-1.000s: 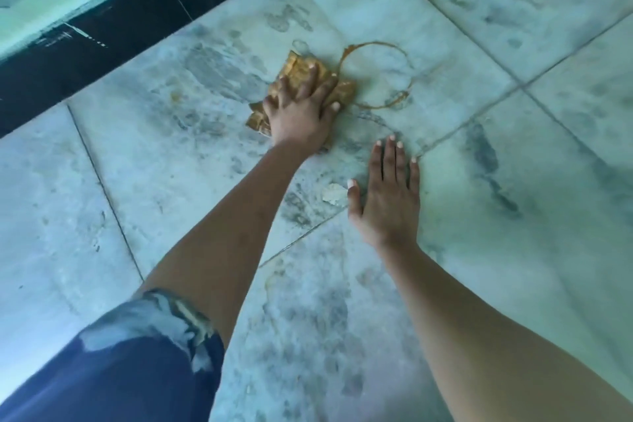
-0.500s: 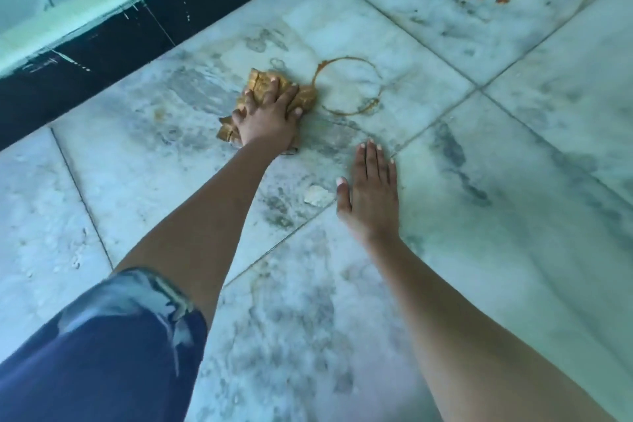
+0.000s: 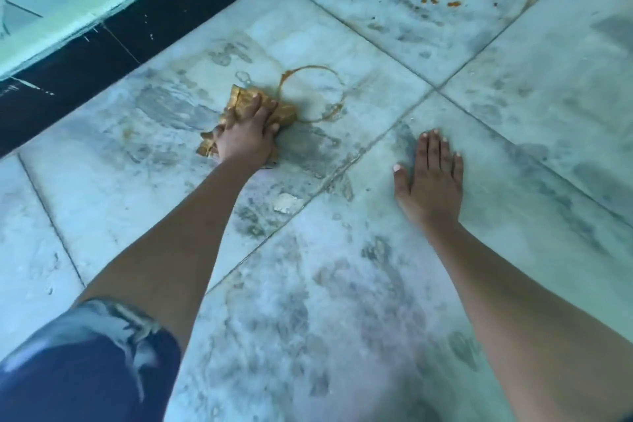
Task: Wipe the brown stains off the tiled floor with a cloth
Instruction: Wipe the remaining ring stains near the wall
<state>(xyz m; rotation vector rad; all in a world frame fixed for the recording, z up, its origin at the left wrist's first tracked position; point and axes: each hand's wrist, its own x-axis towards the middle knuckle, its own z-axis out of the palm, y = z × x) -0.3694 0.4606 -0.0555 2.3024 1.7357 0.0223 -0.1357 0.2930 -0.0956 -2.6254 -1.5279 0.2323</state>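
Observation:
My left hand (image 3: 248,137) presses a crumpled brown-yellow cloth (image 3: 286,115) flat onto the pale marble tiles, fingers spread over it. The cloth touches the left edge of a brown ring stain (image 3: 337,84) that runs to its right. A second, larger brown ring with orange specks (image 3: 435,2) marks the tile farther back on the right. My right hand (image 3: 430,178) lies flat on the floor, palm down, fingers together, holding nothing.
A black skirting band (image 3: 144,31) under a pale green wall runs along the upper left. A small pale chip or scrap (image 3: 287,202) lies near the tile joint between my arms. My dark-sleeved left shoulder fills the lower left corner.
My left hand and the cloth stay at the ring's left edge, with the fingers curled a little more over the cloth. My right hand now lies farther to the right of the left hand.

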